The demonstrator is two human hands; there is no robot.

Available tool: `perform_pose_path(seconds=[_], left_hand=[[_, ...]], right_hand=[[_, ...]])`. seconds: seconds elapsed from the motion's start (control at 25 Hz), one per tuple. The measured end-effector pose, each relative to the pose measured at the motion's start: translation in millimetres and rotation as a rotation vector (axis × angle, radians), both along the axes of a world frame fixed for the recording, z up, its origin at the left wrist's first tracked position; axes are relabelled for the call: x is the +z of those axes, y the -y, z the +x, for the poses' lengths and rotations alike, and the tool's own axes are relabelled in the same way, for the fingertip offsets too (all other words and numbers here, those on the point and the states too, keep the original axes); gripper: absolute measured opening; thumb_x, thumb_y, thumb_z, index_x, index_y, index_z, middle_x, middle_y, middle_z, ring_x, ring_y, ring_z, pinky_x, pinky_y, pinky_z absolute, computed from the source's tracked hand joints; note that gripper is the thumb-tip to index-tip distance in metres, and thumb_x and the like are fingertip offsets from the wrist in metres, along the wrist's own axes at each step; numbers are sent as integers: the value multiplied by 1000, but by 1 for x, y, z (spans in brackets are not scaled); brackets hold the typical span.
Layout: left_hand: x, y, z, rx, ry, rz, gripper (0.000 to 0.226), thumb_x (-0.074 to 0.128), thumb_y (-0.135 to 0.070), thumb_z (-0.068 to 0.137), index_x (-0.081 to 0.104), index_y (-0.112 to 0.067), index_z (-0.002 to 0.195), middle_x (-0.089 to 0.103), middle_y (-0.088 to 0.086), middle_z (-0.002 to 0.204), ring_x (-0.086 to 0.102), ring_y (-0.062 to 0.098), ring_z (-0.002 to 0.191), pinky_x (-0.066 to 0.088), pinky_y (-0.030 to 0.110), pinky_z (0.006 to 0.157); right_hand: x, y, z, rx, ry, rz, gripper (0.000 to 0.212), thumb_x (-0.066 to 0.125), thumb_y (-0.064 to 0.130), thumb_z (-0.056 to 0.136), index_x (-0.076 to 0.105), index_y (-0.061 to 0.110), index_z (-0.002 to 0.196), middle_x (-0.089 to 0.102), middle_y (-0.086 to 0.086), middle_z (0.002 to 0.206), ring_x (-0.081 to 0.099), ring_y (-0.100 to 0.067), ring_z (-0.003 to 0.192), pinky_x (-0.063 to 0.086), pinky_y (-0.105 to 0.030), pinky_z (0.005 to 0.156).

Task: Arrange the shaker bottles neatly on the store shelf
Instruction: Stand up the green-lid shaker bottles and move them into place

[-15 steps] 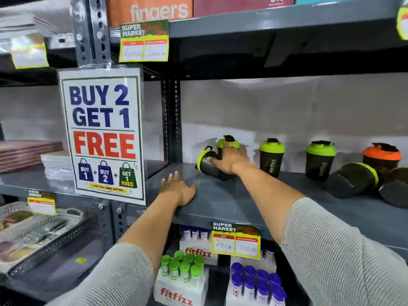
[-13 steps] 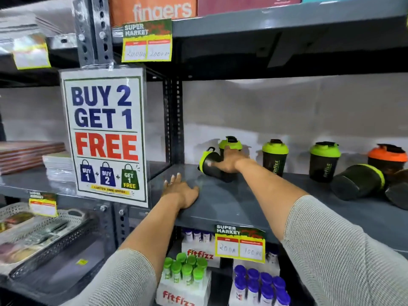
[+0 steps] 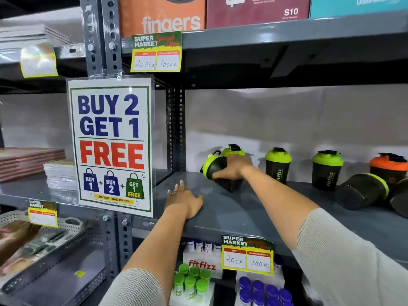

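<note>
My right hand [image 3: 231, 167] grips a tilted black shaker bottle with a green lid [image 3: 215, 167] at the left end of the grey shelf [image 3: 242, 208]. Behind it another green-lidded shaker [image 3: 233, 150] stands upright, mostly hidden. Two more green-lidded shakers [image 3: 278, 165] [image 3: 326, 171] stand upright along the back. An orange-lidded shaker [image 3: 388, 167] stands at the far right. In front of it a green-lidded shaker [image 3: 362, 191] lies on its side, and another dark bottle [image 3: 400, 200] lies at the frame's edge. My left hand [image 3: 183, 200] rests flat on the shelf's front.
A "Buy 2 Get 1 Free" sign [image 3: 110, 146] hangs on the upright post [image 3: 97, 40] left of my left hand. Price tags [image 3: 247, 255] clip onto the shelf edges. Boxes of small Fitfizz tubes [image 3: 192, 281] sit on the shelf below. Stacked books [image 3: 31, 160] lie at left.
My right hand has tipped the gripped shaker a little more upright, its lid rising. My left hand stays flat on the shelf.
</note>
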State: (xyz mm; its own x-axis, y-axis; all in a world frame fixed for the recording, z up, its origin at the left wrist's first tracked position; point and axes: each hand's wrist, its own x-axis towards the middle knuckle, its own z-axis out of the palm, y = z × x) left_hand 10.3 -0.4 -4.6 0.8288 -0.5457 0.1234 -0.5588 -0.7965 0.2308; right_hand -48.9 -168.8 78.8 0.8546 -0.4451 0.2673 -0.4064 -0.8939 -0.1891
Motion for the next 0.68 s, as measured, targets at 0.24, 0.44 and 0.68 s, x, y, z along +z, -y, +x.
perform_pose_path(seconds=[0.24,0.44,0.68], left_hand=[[-1,-2,-5,2,42,76,70,20,-49,96,29,-7,151,-2,11,164,0,27,151,-1,45,121],[1,-3,-8,4,58,82,70,20,-49,96,26,-7,151,-1,11,164,1,29,151,-1,46,121],[1,-4,-7,2,51,72,70,21,-48,96,23,-6,152,-1,11,164,-1,28,151,-2,45,121]], right_hand=[[-20,9,-40,-2,478,462,36,83,38,66,53,25,81,62,1,99,57,-17,91,49,-28,81],[-47,11,-35,44,549,772,70,84,46,49,66,19,111,73,1,106,68,-15,97,53,-25,76],[-50,4,-35,182,461,789,79,89,36,57,59,18,127,70,2,117,64,-16,111,49,-25,86]])
